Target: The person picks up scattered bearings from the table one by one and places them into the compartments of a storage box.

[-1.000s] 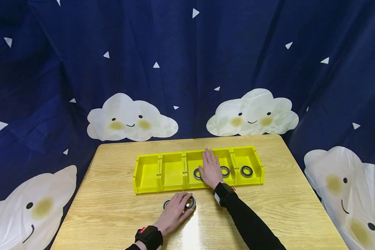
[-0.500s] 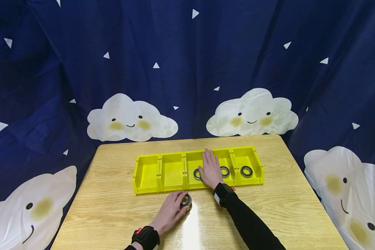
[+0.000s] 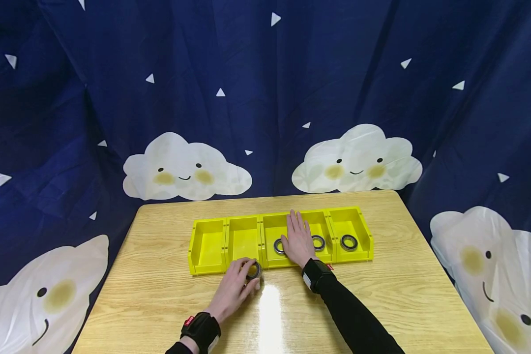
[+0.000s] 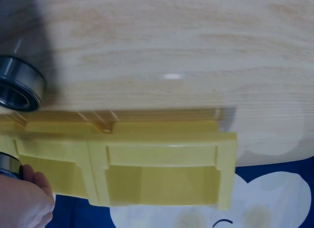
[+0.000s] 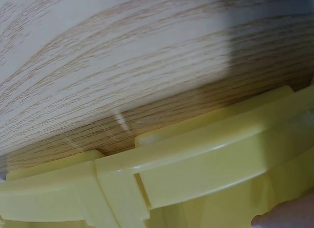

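Note:
In the head view my left hand (image 3: pixel 231 290) pinches a ball bearing (image 3: pixel 258 272) between thumb and fingers, close to the front edge of the yellow bin row (image 3: pixel 243 268). The left wrist view shows this bearing (image 4: pixel 10 165) at the fingertips, and a second bearing (image 4: pixel 30 85) farther up at the left edge; in the head view that one is hidden by the hand. My right hand (image 3: pixel 300 243) lies with straight fingers in the wide middle bin. One bearing (image 3: pixel 276 246) lies left of it and another bearing (image 3: pixel 323 243) right of it.
A further bearing (image 3: pixel 343 243) lies in the rightmost bin. Two bins at the left end of the row hold nothing visible. The wooden table (image 3: pixel 159 305) reaches back to a dark blue curtain (image 3: pixel 265 98) with clouds on it.
My left hand has moved left and forward toward the bins with the bearing in its fingers. The second bearing has gone out of sight behind that hand. My right hand stays put.

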Demonstrator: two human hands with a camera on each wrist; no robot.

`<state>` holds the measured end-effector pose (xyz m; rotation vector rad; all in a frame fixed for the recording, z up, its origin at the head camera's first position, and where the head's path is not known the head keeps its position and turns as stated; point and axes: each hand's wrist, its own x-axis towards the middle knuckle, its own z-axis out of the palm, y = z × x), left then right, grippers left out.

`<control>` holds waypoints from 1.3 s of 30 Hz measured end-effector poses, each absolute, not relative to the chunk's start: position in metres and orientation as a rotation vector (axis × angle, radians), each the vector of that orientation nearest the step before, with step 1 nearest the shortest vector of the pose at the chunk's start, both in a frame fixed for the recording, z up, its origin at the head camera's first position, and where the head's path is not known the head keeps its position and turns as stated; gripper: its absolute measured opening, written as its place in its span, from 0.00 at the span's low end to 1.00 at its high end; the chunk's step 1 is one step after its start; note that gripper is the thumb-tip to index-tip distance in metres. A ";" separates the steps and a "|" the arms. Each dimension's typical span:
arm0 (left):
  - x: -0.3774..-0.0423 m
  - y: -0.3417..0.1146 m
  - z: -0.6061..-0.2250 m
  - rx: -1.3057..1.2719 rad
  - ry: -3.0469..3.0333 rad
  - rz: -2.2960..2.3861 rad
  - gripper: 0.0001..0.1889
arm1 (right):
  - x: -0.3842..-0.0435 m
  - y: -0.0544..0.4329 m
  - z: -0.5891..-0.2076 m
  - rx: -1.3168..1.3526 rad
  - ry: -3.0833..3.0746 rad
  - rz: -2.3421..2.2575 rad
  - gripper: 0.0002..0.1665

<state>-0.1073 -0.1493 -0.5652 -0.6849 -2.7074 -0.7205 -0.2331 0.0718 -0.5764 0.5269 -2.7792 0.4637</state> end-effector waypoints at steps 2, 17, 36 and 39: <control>-0.109 -0.152 -0.563 -0.676 -2.696 -0.714 0.25 | -0.233 0.072 -0.577 0.526 -2.784 0.464 0.39; -0.119 -0.172 -0.558 -0.563 -2.646 -0.788 0.28 | -0.234 0.072 -0.577 0.506 -2.823 0.423 0.39; -0.120 -0.176 -0.562 -0.561 -2.613 -0.771 0.28 | -0.232 0.073 -0.576 0.519 -2.818 0.444 0.36; -0.120 -0.176 -0.564 -0.581 -2.616 -0.756 0.28 | -0.233 0.073 -0.575 0.518 -2.822 0.441 0.36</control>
